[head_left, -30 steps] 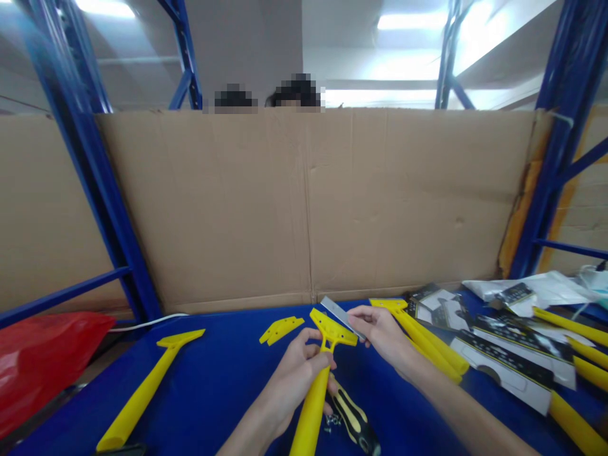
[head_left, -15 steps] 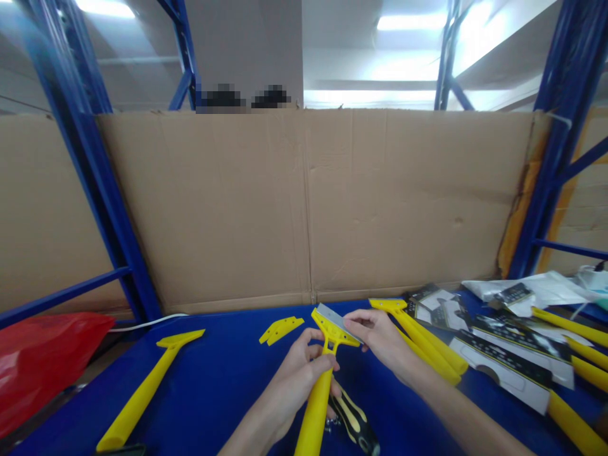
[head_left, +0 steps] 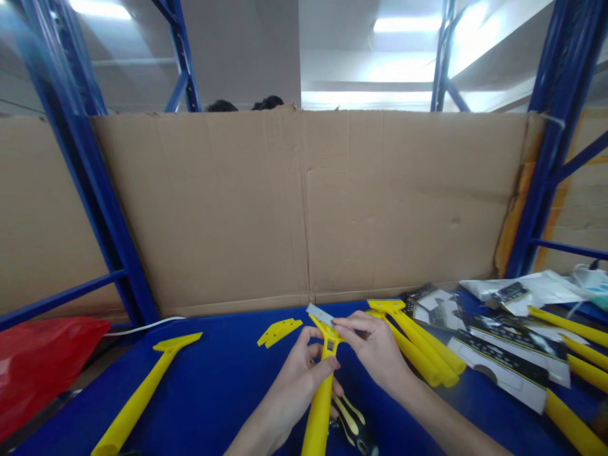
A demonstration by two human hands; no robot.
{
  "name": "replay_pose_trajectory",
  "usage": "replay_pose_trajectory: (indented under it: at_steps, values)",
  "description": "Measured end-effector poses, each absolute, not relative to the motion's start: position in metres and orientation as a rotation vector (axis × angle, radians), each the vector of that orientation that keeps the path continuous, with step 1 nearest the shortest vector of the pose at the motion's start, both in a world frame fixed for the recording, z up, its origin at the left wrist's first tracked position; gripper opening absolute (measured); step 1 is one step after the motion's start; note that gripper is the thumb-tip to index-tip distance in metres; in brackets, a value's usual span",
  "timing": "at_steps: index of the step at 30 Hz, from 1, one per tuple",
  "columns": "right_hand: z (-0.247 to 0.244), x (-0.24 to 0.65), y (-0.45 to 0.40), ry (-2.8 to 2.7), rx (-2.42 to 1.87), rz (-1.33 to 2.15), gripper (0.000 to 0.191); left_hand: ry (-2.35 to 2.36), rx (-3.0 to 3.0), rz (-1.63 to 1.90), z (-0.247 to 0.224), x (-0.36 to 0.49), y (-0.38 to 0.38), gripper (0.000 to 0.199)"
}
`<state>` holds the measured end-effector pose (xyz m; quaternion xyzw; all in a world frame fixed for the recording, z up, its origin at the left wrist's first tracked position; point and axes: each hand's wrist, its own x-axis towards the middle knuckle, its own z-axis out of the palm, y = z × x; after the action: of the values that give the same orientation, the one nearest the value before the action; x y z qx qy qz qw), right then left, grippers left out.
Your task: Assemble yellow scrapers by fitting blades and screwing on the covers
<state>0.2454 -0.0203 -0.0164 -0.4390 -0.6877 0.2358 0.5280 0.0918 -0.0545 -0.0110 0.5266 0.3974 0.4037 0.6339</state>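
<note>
My left hand (head_left: pixel 301 375) is wrapped round the neck of a yellow scraper (head_left: pixel 317 411), its handle pointing toward me and its wide head facing away. A flat grey metal blade (head_left: pixel 319 315) lies across the head and sticks out past its left end. The thumb and fingers of my right hand (head_left: pixel 375 351) pinch the right part of the blade and cover that end of the head. Below my hands is a black-and-cream tool handle (head_left: pixel 352 423), partly hidden by the scraper and my left fingers. Loose yellow plates (head_left: pixel 279 332) with small holes lie beyond my left hand.
Another yellow scraper (head_left: pixel 142 405) lies at the left, near a red bag (head_left: pixel 47 373). Several yellow scrapers (head_left: pixel 422 345) and black-and-white cards (head_left: pixel 498 370) cover the right side. A cardboard wall (head_left: pixel 213 209) closes the back; the tops of two heads show above it.
The blade has shifted left over the scraper's head and now overhangs its left end. My right hand has moved slightly left with it, while my left hand keeps its hold.
</note>
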Motion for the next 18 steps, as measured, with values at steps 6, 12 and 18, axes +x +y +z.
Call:
replay_pose_trajectory:
  at_steps: [6, 12, 18]
  values:
    - [-0.013, 0.248, -0.015, -1.421, -1.157, 0.956, 0.031, 0.883, 1.225, 0.920, -0.010, 0.094, -0.057, 0.040]
    - [-0.012, 0.250, -0.015, -1.475, -1.148, 1.010, 0.024, 0.822, 1.219, 0.910, -0.010, 0.092, -0.057, 0.043]
    - [0.002, 0.249, -0.026, -1.386, -1.101, 1.138, 0.026, 0.896, 1.257, 0.956, -0.008, 0.090, -0.052, 0.044]
